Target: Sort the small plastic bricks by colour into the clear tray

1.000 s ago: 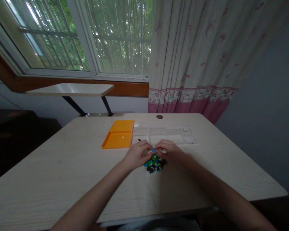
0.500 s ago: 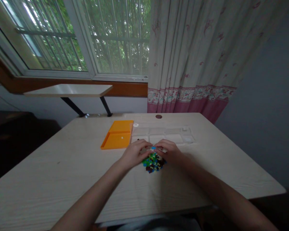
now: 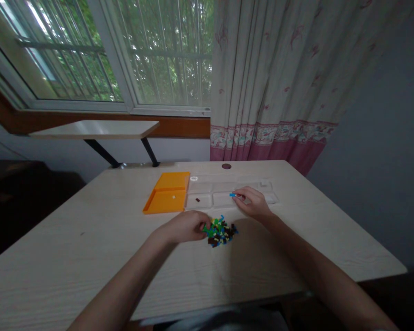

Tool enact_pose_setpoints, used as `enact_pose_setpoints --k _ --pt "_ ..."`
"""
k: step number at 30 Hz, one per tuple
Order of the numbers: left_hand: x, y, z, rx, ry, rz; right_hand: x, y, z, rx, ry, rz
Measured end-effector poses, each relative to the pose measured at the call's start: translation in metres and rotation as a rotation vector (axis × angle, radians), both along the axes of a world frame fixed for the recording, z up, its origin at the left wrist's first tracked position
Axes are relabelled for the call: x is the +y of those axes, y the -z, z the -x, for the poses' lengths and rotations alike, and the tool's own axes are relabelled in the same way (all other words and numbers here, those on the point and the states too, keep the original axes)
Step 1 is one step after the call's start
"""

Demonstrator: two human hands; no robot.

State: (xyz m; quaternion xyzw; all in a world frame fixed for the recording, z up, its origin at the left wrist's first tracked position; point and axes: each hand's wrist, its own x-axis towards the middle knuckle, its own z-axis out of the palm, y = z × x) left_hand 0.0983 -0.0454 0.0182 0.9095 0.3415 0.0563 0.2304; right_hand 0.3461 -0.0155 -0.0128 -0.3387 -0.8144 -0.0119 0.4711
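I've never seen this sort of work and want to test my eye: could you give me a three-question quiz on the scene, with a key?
1. Which hand holds the blue piece?
2. Where does the lone brown piece lie?
A) In the orange box
B) In the clear tray
C) On the shelf
3. True or false: both hands are at the pile.

Key:
1. The right hand.
2. B.
3. False: only the left hand is at the pile; the other is by the clear tray.
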Motion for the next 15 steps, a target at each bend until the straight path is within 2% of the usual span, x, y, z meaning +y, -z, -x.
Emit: enact_pose_setpoints --k 6,15 --pt "-0.0017 -0.0011 -0.0028 0.041 -0.021 -0.066 -0.0001 -0.0007 -0.0004 -0.013 0.008 -0.005" --pt "-0.0016 0.0016 -0.0037 0.004 -0.018 -0.076 0.0016 0.0015 -0.0016 -0.030 0.020 -0.008"
